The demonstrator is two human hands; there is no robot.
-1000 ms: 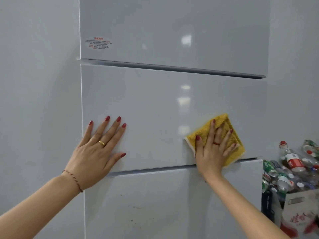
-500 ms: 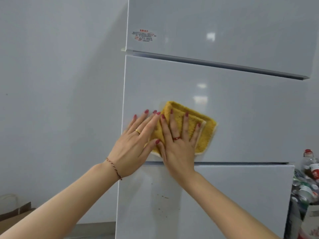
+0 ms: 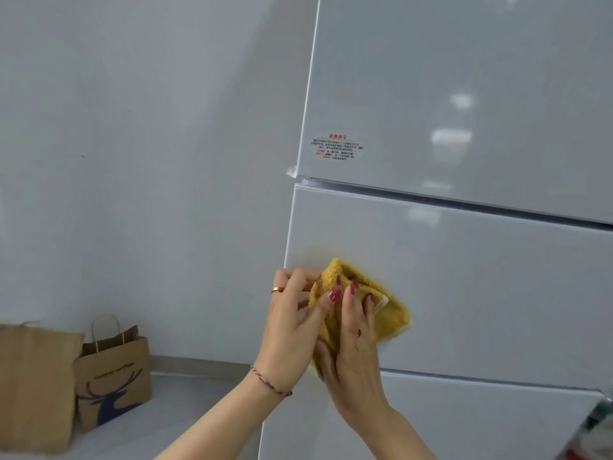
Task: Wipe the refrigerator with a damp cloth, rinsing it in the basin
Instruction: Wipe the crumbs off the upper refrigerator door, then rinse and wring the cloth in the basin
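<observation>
The white refrigerator (image 3: 481, 287) fills the right of the view, with an upper door, a middle drawer front and a lower drawer front. A yellow cloth (image 3: 388, 310) is bunched in front of the middle drawer's left edge. My left hand (image 3: 292, 327) pinches the cloth's upper left corner between thumb and fingers. My right hand (image 3: 351, 353) grips the cloth from below, fingers curled over its middle. Both hands touch each other. A small red-printed sticker (image 3: 336, 147) sits low on the upper door. No basin is in view.
A grey wall (image 3: 149, 161) stands left of the refrigerator. On the floor at lower left are a brown paper bag with a blue deer print (image 3: 112, 386) and a plain brown bag (image 3: 36, 383). Blurred bottles (image 3: 597, 423) show at the lower right edge.
The cloth went from the drawer's right side to its left edge. My left hand left the drawer front and took hold of the cloth, now bunched between both hands. The view swung left.
</observation>
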